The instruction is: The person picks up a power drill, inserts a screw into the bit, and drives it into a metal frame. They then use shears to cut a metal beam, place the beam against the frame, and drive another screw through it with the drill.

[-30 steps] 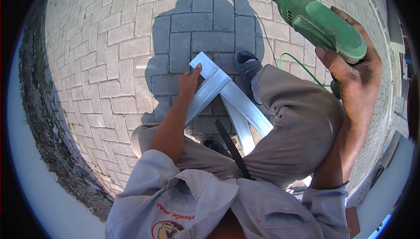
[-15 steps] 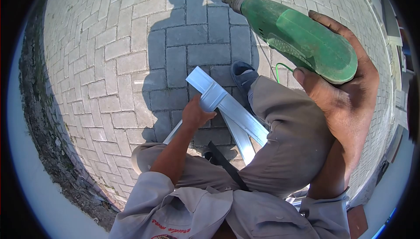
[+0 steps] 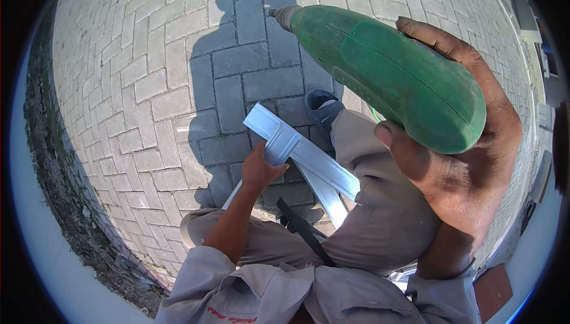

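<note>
My right hand (image 3: pixel 463 146) is wrapped round a green power drill (image 3: pixel 392 75), raised close to the camera. The drill's chuck (image 3: pixel 286 18) points to the upper left, and dust and scuffs mark its body. Lower down, my left hand (image 3: pixel 259 168) grips silvery metal channels (image 3: pixel 282 143) near the place where they cross. One channel reaches from the upper left down toward my right knee; another metal strip (image 3: pixel 325 192) angles away beneath it. Part of the metal is hidden by my left hand and my leg.
Grey paving bricks (image 3: pixel 142 86) cover the ground, with my shadow across them. A sandaled foot (image 3: pixel 323 110) stands beyond the metal. A black strap (image 3: pixel 303 229) lies between my legs. A rough dirt edge (image 3: pixel 71 217) runs along the left.
The drill has come closer to the camera and shifted left and slightly down, its chuck swinging left. My left hand keeps hold of the metal, which appears slightly lower in view.
</note>
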Available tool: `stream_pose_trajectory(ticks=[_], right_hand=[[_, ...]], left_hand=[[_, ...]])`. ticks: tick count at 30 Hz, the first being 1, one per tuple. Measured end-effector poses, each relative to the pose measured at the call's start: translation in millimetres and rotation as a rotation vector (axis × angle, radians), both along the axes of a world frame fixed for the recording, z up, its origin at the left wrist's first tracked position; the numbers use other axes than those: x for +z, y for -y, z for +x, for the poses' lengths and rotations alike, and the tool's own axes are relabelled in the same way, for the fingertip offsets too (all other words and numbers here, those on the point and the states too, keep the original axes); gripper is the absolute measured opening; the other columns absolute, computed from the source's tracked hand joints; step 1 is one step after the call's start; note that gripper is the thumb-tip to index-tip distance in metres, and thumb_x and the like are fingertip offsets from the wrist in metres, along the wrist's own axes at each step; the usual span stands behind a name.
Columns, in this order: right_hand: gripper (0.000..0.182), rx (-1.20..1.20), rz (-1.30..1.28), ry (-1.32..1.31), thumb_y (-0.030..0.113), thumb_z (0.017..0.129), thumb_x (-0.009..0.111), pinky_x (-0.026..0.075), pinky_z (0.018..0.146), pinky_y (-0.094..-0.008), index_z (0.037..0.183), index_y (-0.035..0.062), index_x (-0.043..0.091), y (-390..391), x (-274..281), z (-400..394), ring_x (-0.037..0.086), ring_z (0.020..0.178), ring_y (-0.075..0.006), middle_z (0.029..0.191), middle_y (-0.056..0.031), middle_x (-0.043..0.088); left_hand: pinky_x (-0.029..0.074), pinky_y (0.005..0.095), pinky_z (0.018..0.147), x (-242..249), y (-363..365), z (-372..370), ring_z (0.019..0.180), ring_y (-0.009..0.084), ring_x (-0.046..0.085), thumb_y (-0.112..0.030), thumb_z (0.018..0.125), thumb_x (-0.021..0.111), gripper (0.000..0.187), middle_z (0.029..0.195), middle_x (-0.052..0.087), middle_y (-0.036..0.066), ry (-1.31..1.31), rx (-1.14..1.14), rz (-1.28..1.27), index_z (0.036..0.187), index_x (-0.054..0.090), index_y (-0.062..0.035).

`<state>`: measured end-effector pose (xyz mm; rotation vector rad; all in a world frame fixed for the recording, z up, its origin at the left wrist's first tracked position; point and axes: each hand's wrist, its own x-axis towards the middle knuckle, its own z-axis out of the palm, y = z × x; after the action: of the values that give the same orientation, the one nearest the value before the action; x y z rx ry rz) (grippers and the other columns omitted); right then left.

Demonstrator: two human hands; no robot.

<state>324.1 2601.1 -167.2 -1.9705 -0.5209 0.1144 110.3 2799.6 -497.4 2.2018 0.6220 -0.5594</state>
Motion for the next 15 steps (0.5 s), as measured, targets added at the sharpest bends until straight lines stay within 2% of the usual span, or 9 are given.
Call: stream_pose_trajectory(ticks=[4,8,13,15], right_hand=[[0.074,0.019,-0.023,0.041,-0.006,0.065,0.077,0.061,0.095,-0.0358,0.137,-0.0105,0.061,4.5,-2.1,5.1,0.072,0.114,-0.0268,0.131,-0.0218,0.069],[0.074,0.048,-0.085,-0.075,-0.006,0.066,0.078,0.060,0.099,-0.0379,0.138,-0.0100,0.061,9.4,6.1,6.3,0.070,0.119,-0.0283,0.135,-0.0226,0.067],[0.075,0.027,-0.067,0.027,-0.007,0.069,0.080,0.059,0.102,-0.0401,0.140,-0.0102,0.059,6.7,-4.1,6.9,0.067,0.125,-0.0294,0.141,-0.0229,0.063],[0.075,0.033,-0.089,-0.010,-0.007,0.069,0.081,0.058,0.104,-0.0412,0.140,-0.0103,0.058,4.8,-1.9,5.4,0.066,0.127,-0.0299,0.143,-0.0229,0.062]], left_hand=[[0.055,0.0473,0.098,0.2,-0.7,1.5,0.115,0.0394,0.069,-0.036,0.064,0.096,0.096,0.127,0.069,0.023,-0.002,-0.008,-0.007,0.143,0.054,-0.0012],[0.056,0.0480,0.097,2.0,0.8,3.5,0.113,0.0402,0.070,-0.036,0.065,0.096,0.092,0.125,0.069,0.023,0.000,-0.017,0.004,0.140,0.055,-0.0012],[0.056,0.0468,0.098,-4.1,2.1,0.5,0.113,0.0386,0.071,-0.039,0.067,0.095,0.092,0.123,0.071,0.022,-0.026,-0.012,0.052,0.142,0.056,-0.0037],[0.057,0.0470,0.096,-4.1,3.4,-0.7,0.111,0.0386,0.071,-0.040,0.066,0.094,0.090,0.121,0.071,0.021,-0.026,-0.003,0.056,0.140,0.056,-0.0037]])
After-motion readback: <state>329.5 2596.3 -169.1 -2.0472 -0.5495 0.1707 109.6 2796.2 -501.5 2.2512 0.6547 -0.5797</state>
